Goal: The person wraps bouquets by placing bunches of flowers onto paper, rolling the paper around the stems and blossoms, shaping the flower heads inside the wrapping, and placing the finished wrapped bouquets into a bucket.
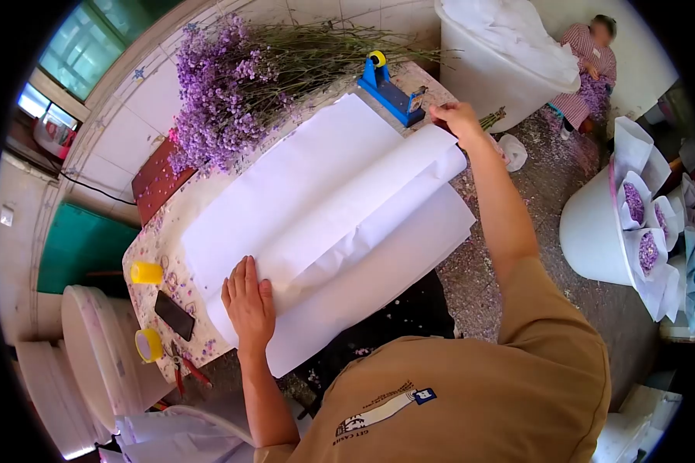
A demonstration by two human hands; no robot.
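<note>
White paper sheets (278, 181) lie across the patterned table, with one part rolled into a long tube (363, 202). My left hand (249, 301) rests flat on the paper near the tube's lower left end, fingers stretched out. At the tube's upper right end, my right hand (457, 122) has its fingers curled; green stems (493, 117) stick out beside it, and the flowers inside the roll are hidden. Just left of my right hand stands a blue tape dispenser (394, 94) with a yellow roll. A large bunch of purple flowers (224, 89) lies along the table's far side.
At the table's left are yellow tape rolls (147, 272), a black phone (174, 315) and red-handled pliers (185, 369). A white tub (486, 73) stands behind. To the right, a white bucket (594, 231) holds wrapped bouquets. A person (591, 65) sits at the back right.
</note>
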